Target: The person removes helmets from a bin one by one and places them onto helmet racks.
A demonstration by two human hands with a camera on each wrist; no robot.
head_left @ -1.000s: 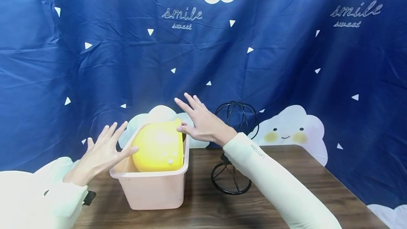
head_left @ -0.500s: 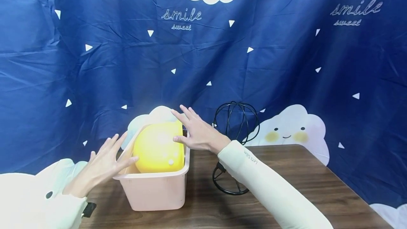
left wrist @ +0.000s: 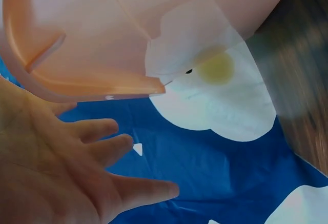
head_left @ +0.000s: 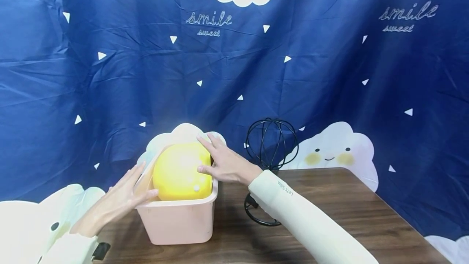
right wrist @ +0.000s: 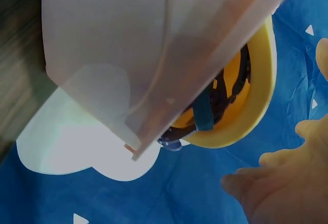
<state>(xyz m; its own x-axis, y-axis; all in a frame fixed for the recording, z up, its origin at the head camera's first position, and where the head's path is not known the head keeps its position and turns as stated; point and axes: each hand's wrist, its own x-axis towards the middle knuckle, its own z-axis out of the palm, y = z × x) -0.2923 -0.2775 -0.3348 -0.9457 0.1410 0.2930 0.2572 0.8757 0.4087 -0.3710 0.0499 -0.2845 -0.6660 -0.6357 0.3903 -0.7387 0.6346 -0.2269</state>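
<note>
A yellow hard hat (head_left: 179,170) lies tilted on its side in a pink plastic bin (head_left: 177,223), its dome rising above the rim. In the right wrist view the opening of the hard hat (right wrist: 261,93) shows, with dark inner straps and a blue-grey band. My left hand (head_left: 113,203) is at the bin's left side, fingers straight and spread, thumb over the front left corner of the rim. Over the right side of the hard hat, my right hand (head_left: 227,162) spreads its fingers, overlapping the brim in the head view. Neither hand grips anything.
Right of the bin, partly behind my right sleeve (head_left: 293,207), stands a black wire stand (head_left: 269,141) with a round cage top and a ring base. Beneath is a dark wooden table (head_left: 340,199). A blue curtain (head_left: 329,72) with clouds hangs behind.
Both hands have come down toward the bin; the right one also shifted slightly left, closer over the hard hat. Bin and hard hat stay in place.
</note>
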